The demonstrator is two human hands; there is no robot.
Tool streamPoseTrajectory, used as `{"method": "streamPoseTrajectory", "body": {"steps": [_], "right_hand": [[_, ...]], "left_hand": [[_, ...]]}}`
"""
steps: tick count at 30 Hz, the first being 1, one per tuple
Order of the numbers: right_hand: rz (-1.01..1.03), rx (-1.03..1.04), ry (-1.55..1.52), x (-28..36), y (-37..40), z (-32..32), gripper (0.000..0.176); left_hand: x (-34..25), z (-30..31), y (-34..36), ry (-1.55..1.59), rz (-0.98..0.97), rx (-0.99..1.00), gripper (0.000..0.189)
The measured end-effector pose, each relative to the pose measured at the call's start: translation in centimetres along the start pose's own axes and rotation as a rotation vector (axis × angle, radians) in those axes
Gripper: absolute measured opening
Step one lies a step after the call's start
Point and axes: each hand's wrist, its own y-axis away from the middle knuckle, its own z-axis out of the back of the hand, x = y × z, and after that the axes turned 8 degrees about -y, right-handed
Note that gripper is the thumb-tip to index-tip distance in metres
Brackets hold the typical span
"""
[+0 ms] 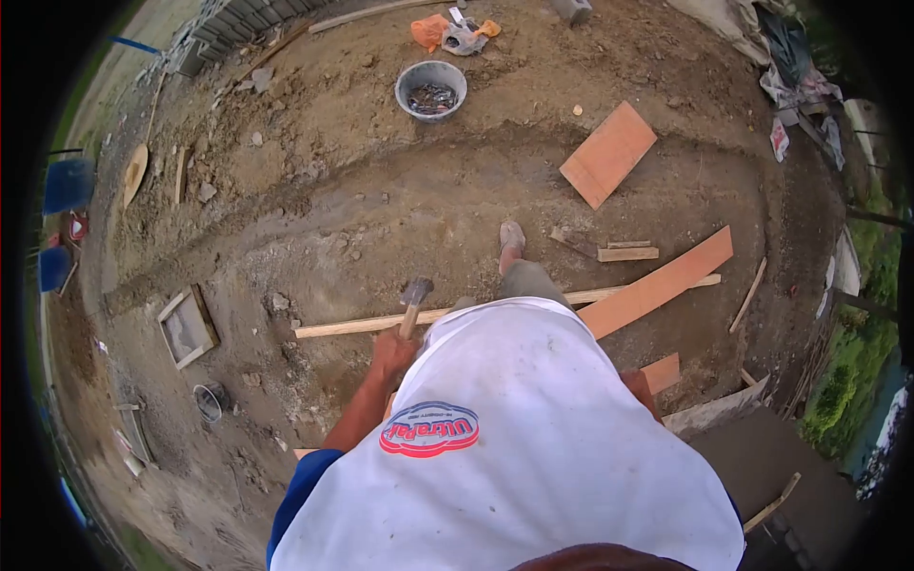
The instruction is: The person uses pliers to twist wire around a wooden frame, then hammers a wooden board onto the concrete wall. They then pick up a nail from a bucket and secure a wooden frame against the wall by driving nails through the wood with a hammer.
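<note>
My left hand [391,353] is closed around the wooden handle of a hammer [416,290], its dark metal head pointing forward. A long strip of lumber [367,324] lies on the ground just beyond the hammer and passes in front of my body. My right hand [640,388] hangs at my right side, mostly hidden by my white shirt, with its fingers out of sight. Right by it is a small piece of plywood [661,372]. Farther forward, a long plywood strip [662,282] slants across the lumber.
A plywood panel [609,155] and short wood blocks [628,253] lie ahead on the dirt. Beyond stands a grey basin [431,71] with small dark pieces inside, near plastic bags [464,36]. To the left are a wooden frame [188,326] and a bucket [211,402].
</note>
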Motion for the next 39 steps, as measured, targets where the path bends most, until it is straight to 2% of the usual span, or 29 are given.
{"method": "streamPoseTrajectory", "body": {"steps": [1, 3, 4, 5, 7, 8, 9, 10, 13, 15, 16, 18, 19, 21, 23, 26, 27, 32, 36, 39], "right_hand": [[0.015, 0.074, 0.288, -0.7, -3.0, 3.3, 0.016], [-0.442, -0.214, -0.792, -4.6, -12.0, 8.0, 0.014], [-0.338, -0.316, -0.95, -2.2, -15.7, 13.5, 0.007], [-0.441, -0.312, -0.892, 1.4, -19.1, 19.8, 0.006], [-0.223, -0.267, -0.675, 0.9, -27.6, 26.7, 0.005], [-0.074, -0.288, -0.607, 1.2, -32.1, 29.7, 0.009], [-0.078, -0.261, -0.557, 2.5, -36.1, 33.1, 0.011], [0.028, -0.345, -0.531, 6.5, -38.7, 36.6, 0.012], [0.134, -0.313, -0.314, 16.5, -47.6, 44.1, 0.02], [0.169, -0.23, -0.201, 22.0, -50.0, 43.8, 0.021], [0.239, -0.228, -0.129, 25.1, -52.5, 44.6, 0.021], [0.309, -0.149, -0.104, 33.1, -52.7, 44.8, 0.021], [0.32, -0.08, -0.084, 35.7, -53.6, 44.4, 0.02], [0.334, 0.075, -0.058, 39.5, -55.5, 42.8, 0.019], [0.329, 0.05, -0.066, 41.0, -57.2, 40.2, 0.017], [0.307, 0.075, -0.01, 42.0, -59.4, 37.7, 0.016], [0.331, 0.079, 0.003, 42.4, -60.5, 37.3, 0.016], [0.278, 0.114, 0.015, 44.4, -67.3, 37.5, 0.018], [0.362, 0.118, -0.063, 43.6, -76.9, 37.4, 0.019], [0.347, 0.207, -0.057, 42.0, -85.7, 36.1, 0.019]], "left_hand": [[0.9, -0.2, 0.1, -0.005, 0.052, -0.011, 0.041], [0.6, 1.5, 0.6, -0.053, 0.158, -0.071, 0.04], [0.0, 2.3, 0.4, -0.075, 0.21, -0.096, 0.039], [-0.7, 2.9, 0.5, -0.045, 0.221, -0.171, 0.038], [-2.0, 3.9, 1.6, 0.011, 0.254, -0.309, 0.034], [-2.9, 4.8, 2.1, 0.135, 0.28, -0.32, 0.031], [-3.9, 5.7, 2.4, 0.262, 0.299, -0.337, 0.027], [-4.5, 6.0, 2.8, 0.387, 0.321, -0.349, 0.024], [-5.0, 4.8, 2.9, 0.664, 0.34, -0.46, 0.018], [-2.5, 1.7, 4.4, 0.74, 0.407, -0.365, 0.019], [-1.9, 1.3, 2.4, 0.793, 0.397, -0.349, 0.02], [-2.8, 0.8, 0.7, 0.865, 0.469, -0.391, 0.02], [-4.4, 2.7, -0.1, 0.867, 0.531, -0.35, 0.02], [-4.0, 2.6, -3.8, 0.866, 0.564, -0.279, 0.02], [-2.8, 4.8, -6.2, 0.838, 0.636, -0.132, 0.019], [1.8, 5.5, -9.7, 1.247, 0.733, -0.027, 0.017], [-0.2, 10.7, -10.7, 1.148, 0.784, -0.024, 0.014], [0.8, 18.5, -14.8, 1.023, 0.662, -0.093, 0.015], [-3.8, 20.3, -19.5, 0.958, 0.644, -0.089, 0.015], [-10.2, 18.4, -22.9, 0.79, 0.673, -0.096, 0.016]]}}
